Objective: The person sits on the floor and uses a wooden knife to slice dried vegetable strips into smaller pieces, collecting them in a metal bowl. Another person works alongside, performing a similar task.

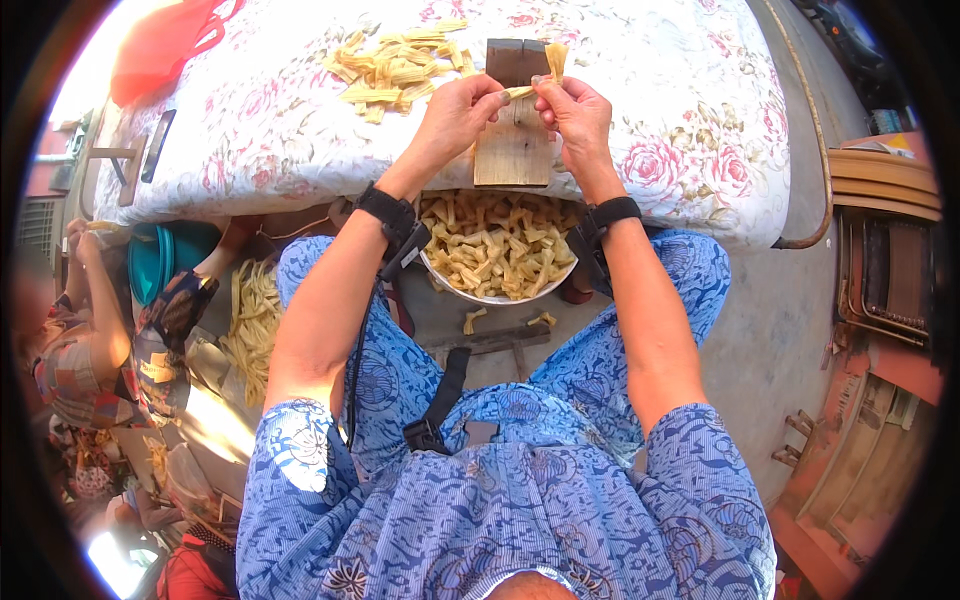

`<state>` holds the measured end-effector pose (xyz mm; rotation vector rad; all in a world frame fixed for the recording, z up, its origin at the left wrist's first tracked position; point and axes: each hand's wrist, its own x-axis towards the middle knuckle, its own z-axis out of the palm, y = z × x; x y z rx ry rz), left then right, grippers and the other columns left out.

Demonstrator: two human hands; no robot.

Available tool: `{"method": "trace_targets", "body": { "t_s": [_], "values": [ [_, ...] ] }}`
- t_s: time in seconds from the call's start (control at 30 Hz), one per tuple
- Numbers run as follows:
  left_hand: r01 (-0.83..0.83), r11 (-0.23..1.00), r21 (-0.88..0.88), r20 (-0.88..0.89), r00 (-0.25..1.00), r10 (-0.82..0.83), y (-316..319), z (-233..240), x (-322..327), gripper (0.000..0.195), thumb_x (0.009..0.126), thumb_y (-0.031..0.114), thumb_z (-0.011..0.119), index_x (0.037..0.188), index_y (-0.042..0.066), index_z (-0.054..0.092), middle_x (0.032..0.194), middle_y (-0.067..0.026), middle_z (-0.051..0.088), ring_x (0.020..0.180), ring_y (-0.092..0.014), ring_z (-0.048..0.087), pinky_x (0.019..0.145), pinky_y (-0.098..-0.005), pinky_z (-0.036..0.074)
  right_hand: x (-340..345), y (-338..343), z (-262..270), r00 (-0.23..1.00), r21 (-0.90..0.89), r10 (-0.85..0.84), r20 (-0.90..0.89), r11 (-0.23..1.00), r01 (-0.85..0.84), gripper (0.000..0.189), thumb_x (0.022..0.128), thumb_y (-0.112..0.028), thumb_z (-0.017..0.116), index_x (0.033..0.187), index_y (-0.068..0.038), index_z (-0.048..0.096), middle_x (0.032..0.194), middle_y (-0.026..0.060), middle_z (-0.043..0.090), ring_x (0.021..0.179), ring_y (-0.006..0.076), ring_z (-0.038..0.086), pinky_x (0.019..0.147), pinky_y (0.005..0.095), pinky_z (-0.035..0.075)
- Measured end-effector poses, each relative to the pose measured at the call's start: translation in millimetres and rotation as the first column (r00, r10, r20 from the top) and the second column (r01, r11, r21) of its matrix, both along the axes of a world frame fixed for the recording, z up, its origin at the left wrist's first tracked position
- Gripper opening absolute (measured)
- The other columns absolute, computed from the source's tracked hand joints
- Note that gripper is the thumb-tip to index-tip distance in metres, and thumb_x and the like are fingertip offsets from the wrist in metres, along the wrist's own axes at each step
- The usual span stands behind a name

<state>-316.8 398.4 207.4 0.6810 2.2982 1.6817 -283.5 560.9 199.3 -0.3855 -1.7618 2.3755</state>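
Above the wooden board (511, 159), my left hand (461, 112) pinches one end of a pale yellow, pleated strip (556, 61) between thumb and forefinger. The same strip is gripped by my right hand (581, 116), and its fanned end sticks up past the fingers. Left of the board, a pile of similar flat strips (397, 66) lies on the floral tablecloth (285, 127). Below the table edge, between my knees, a round metal basin (501, 301) holds a heap of short knotted pieces (502, 247); its far side is hidden under the table.
A red plastic bag (161, 56) lies at the table's far left. Another person (90, 330) sits at left beside teal basins (161, 259) and a heap of long strips (251, 322). Two loose knots (474, 321) are on the floor. A bent metal rod (814, 127) borders the table's right side.
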Motion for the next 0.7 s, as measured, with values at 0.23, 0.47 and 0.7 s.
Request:
{"method": "trace_targets", "body": {
  "t_s": [0.23, 0.47, 0.7],
  "values": [
    [-0.061, 0.998, -0.001, -0.101, 0.993, 0.061, 4.8, -19.4, -8.2, 0.011, 0.087, 0.012, 0.054, 0.089, 0.002, 0.057, 0.070, 0.0020, 0.056, 0.061, -0.004, 0.049, 0.055, -0.0186, 0.042, -1.8, 0.6, -17.4, 0.999, 0.062, -0.043, 0.027, 0.997, 0.042, 0.010, 0.080, -0.011, 0.064, 0.082, -0.002, 0.062, 0.062, 0.0008, 0.058, 0.048, 0.0031, 0.048, 0.042, 0.0160, 0.035],
    [-0.252, 0.968, 0.001, -0.049, 0.967, 0.252, 3.2, -34.6, -5.1, 0.009, 0.083, 0.007, 0.055, 0.087, 0.000, 0.058, 0.068, -0.0060, 0.060, 0.059, -0.009, 0.055, 0.056, -0.0230, 0.045, 13.0, 10.0, -29.8, 0.981, 0.389, -0.191, 0.020, 0.906, 0.168, 0.013, 0.080, -0.011, 0.062, 0.076, 0.001, 0.061, 0.059, 0.0026, 0.058, 0.046, 0.0047, 0.050, 0.042, 0.0169, 0.037],
    [-0.033, 0.972, 0.231, 0.270, 0.962, -0.031, -30.5, -4.2, 32.9, 0.014, 0.087, 0.012, 0.056, 0.098, 0.004, 0.058, 0.075, 0.0001, 0.060, 0.063, -0.002, 0.050, 0.057, -0.0155, 0.041, 90.3, 5.9, 42.6, 0.931, 0.722, 0.299, 0.209, 0.595, -0.353, 0.023, 0.082, -0.024, 0.063, 0.087, -0.001, 0.062, 0.056, 0.0004, 0.057, 0.046, 0.0050, 0.050, 0.041, 0.0179, 0.038]
  ]
}}
